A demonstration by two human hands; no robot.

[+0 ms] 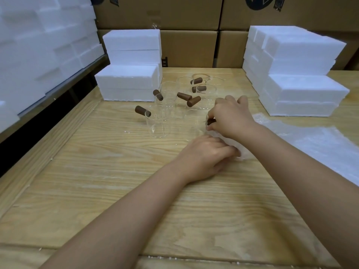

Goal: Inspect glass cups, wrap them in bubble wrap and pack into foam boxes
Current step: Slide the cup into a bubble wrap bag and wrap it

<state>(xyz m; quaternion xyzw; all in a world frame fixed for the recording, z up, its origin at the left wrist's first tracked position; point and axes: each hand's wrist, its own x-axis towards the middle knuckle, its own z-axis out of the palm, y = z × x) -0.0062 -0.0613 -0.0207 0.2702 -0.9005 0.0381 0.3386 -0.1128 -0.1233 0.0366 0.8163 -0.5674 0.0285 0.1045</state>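
Wooden table point(120, 191): both forearms reach in from the near edge.

Left hand point(206, 154): knuckles up, fingers curled down onto a bunched white end of the bubble wrap point(314, 142). The rest of the sheet lies flat to the right, passing behind the right forearm.

Right hand point(231, 117): just beyond the left. Fingertips pinch the brown handle point(210, 121) of a glass cup point(195, 126). The cup sits on the table touching the bunched wrap. Its clear wall is hard to trace, so it probably stands upright.

Loose cups point(158, 123): beyond the hands, a cluster of clear cups, 6 brown handles counted, pointing different ways.

Foam boxes: 1 stepped white stack at left point(132, 78) and 1 larger stack at right point(295, 84), with the cups between them. More white foam point(38, 45) is on a shelf at far left.

Cardboard cartons point(186, 47): a wall of them at the back. 2 dark printed logos are cut off by the top edge, and no writing is legible.
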